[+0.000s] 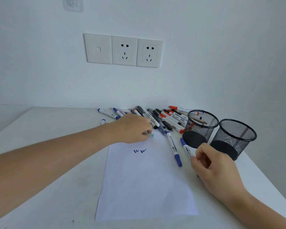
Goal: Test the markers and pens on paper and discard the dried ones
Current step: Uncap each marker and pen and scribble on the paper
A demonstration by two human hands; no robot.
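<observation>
Paper (145, 187) on the counter (48, 123) shows just two blue scribbles (139, 151); left hand (132, 129) at its top edge pinches a green-tipped pen (150, 135), right hand (210, 164) beside its right edge pinches a marker (186, 149), and the pile (163, 118) beyond it seems mostly untested.

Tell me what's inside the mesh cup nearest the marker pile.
Red and dark bits show through the mesh cup, likely a marker or two leaning inside. The mesh blurs them, and its solid black base hides the bottom.

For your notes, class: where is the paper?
Head view: the paper lies flat, centre frame, far edge under the left hand, right hand beside its right edge.
</observation>
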